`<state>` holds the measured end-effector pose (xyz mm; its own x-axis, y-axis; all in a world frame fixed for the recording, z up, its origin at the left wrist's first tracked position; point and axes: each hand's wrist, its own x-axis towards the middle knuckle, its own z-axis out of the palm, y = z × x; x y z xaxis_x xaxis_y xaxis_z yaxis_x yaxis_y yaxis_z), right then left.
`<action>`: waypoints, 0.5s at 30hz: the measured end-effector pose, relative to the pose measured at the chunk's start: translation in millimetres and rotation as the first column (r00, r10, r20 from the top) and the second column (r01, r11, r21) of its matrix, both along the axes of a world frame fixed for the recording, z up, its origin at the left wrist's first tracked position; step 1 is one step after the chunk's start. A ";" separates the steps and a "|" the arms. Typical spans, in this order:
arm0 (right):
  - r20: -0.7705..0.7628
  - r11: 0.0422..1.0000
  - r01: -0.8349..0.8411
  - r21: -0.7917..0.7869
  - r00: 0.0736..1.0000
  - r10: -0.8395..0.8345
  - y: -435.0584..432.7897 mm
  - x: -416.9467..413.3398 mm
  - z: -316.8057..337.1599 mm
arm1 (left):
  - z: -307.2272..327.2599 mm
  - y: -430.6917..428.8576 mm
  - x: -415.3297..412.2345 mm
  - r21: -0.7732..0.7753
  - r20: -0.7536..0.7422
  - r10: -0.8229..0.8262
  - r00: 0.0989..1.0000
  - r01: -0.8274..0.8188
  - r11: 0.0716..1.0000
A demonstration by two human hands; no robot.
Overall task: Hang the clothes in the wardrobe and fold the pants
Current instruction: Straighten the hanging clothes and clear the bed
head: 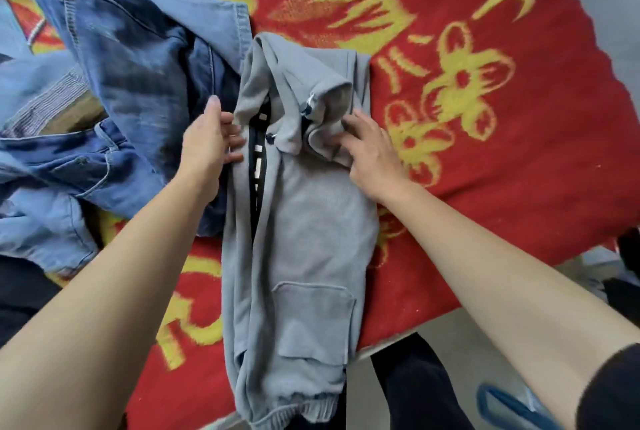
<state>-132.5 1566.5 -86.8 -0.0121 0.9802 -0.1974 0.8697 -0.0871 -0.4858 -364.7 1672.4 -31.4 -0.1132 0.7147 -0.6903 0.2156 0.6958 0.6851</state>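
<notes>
Grey sweatpants (304, 228) lie lengthwise on the red and yellow blanket (502, 152), folded leg on leg, elastic waistband nearest me and a patch pocket facing up. The far end is folded back over itself. My left hand (207, 142) presses with straight fingers on the left edge of the pants beside a black striped band. My right hand (370, 149) rests on the folded-over grey cloth, fingers bent into its creases. Blue jeans (138, 83) lie in a heap on the left, touching the grey pants.
The blanket's edge (519, 277) runs diagonally at the lower right, with floor and dark objects beyond it. A light blue garment (38, 221) lies under the jeans at the left. A blue object (512, 409) shows at the bottom right.
</notes>
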 end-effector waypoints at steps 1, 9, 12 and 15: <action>-0.077 0.988 0.153 -0.018 0.985 -0.154 -2.3 -6.9 5.1 | 3.7 3.6 10.0 0.001 -0.019 -0.046 0.999 0.046 0.999; -0.170 0.524 0.613 -0.591 0.541 -0.824 13.1 -17.5 23.0 | 23.8 21.7 118.3 -0.007 -0.234 -0.179 0.956 0.183 0.983; -0.091 0.507 0.612 -0.607 0.580 -0.810 15.9 -22.5 17.1 | 15.1 23.6 132.9 -0.109 -0.427 -0.276 0.861 0.253 0.961; -0.122 0.500 0.627 -0.597 0.545 -0.830 21.0 -25.9 14.9 | 2.9 23.4 115.4 -0.046 -0.398 -0.216 0.892 0.216 0.975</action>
<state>-158.3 1587.5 -71.9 0.4985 0.4509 -0.7404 0.1491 -0.8859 -0.4392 -249.3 1695.8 -28.5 -0.2217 0.7521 -0.6206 0.6150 0.6017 0.5096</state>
